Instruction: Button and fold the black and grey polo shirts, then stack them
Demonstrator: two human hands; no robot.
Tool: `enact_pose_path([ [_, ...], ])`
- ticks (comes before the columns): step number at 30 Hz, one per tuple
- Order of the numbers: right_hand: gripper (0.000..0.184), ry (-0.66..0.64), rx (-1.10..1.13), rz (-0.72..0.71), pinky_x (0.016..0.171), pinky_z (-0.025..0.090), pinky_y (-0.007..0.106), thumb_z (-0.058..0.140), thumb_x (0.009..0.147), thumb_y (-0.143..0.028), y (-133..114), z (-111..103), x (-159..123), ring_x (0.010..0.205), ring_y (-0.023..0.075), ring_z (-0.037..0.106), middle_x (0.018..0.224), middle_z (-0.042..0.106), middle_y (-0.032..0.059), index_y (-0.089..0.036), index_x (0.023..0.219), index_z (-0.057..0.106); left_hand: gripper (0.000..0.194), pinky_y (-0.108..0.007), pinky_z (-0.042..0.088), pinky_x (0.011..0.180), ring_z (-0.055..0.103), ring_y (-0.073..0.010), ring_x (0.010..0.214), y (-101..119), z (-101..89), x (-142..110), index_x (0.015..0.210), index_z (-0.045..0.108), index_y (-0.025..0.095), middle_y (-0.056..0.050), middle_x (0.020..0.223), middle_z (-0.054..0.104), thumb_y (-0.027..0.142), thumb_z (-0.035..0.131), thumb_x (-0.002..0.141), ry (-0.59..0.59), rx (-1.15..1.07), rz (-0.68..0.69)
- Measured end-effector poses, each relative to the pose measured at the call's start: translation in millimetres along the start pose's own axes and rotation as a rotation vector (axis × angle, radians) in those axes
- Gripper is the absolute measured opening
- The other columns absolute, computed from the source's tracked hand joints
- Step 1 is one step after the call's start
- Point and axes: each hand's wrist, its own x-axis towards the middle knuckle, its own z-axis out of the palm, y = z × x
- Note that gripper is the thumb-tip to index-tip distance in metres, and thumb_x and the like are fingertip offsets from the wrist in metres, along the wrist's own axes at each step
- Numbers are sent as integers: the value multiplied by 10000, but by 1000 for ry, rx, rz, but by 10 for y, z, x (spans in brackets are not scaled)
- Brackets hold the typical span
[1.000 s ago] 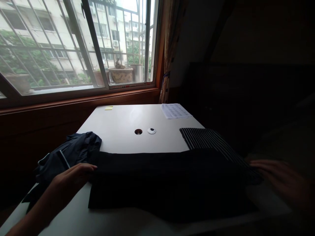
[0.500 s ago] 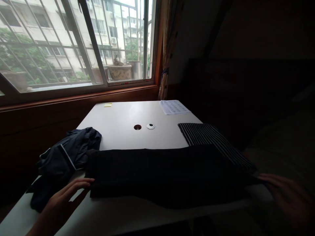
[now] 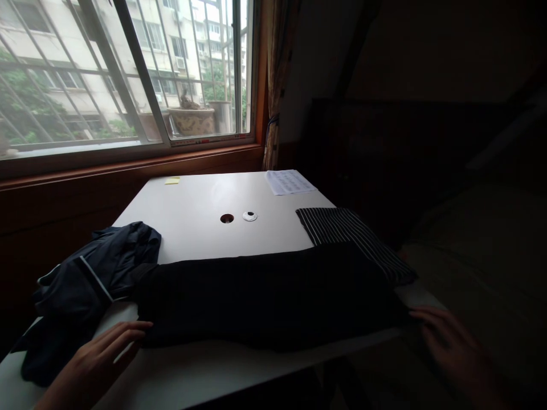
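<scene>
A long dark garment [image 3: 265,296], shaped like folded trousers, lies crosswise on the white table [image 3: 200,239]. My left hand [image 3: 100,356] is at its lower left corner, with thumb and fingertips closed on the cloth edge. At the garment's right end, my right hand [image 3: 453,341] pinches the near corner; its lower part fades into shadow. A black-and-white striped cloth [image 3: 342,225] lies behind the garment's right half and is partly covered by it. To the left, a crumpled navy garment [image 3: 102,267] with pale piping touches the dark garment's left end.
Toward the back of the table are a yellow sticky note [image 3: 172,180] and printed sheets [image 3: 290,182]. A round cable hole [image 3: 227,218] and a white ring-shaped cover [image 3: 250,216] sit mid-table. A barred window [image 3: 128,74] and a tied curtain [image 3: 272,125] stand beyond.
Both hands have moved nearer me at the garment's two ends. Its near layer has drawn up into a narrower strip, and more of the striped cloth shows. The view has turned slightly right.
</scene>
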Motion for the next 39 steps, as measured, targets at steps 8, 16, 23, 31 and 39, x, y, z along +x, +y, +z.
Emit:
enact_pose_path([
  [8, 296, -62, 31, -73, 906, 547, 521, 552, 861, -269, 1, -17, 8, 979, 314, 693, 1066, 680, 38, -395, 1101, 671, 246, -207, 601, 824, 741, -192, 963, -186, 50, -116, 1114, 668, 312, -22, 1123, 744, 348, 674, 870, -7, 14, -20],
  [16, 278, -164, 36, -102, 924, 550, 458, 514, 901, -268, 101, 61, -117, 1022, 270, 685, 1104, 703, 60, -294, 1120, 683, 189, -238, 603, 844, 723, -194, 999, -215, 133, -166, 1066, 695, 303, -12, 1117, 744, 387, 634, 908, -77, 73, 27],
  [23, 257, -166, 112, 33, 866, 572, 497, 521, 867, -324, 87, -47, 219, 1012, 320, 698, 1088, 725, 47, -334, 1040, 711, 224, -304, 583, 847, 688, -227, 1010, -249, -105, 193, 1082, 704, 300, -28, 1104, 724, 424, 631, 910, -46, 83, -48],
  [31, 320, -236, 168, 67, 986, 481, 470, 490, 928, -472, 8, 328, 1500, 1081, 291, 636, 1116, 696, 85, -274, 1060, 704, 402, -503, 456, 999, 556, -322, 1165, -496, -62, 1050, 1191, 695, 302, -74, 1299, 635, 560, 500, 953, -68, 264, -96],
  [39, 445, -585, 334, 175, 932, 508, 410, 607, 801, -542, 428, 871, 1998, 1012, 284, 655, 1065, 700, 92, -238, 1108, 718, 449, -358, 510, 886, 642, -256, 993, -811, 120, 1259, 1171, 712, 249, -84, 1115, 695, 571, 501, 940, -281, 105, -241],
])
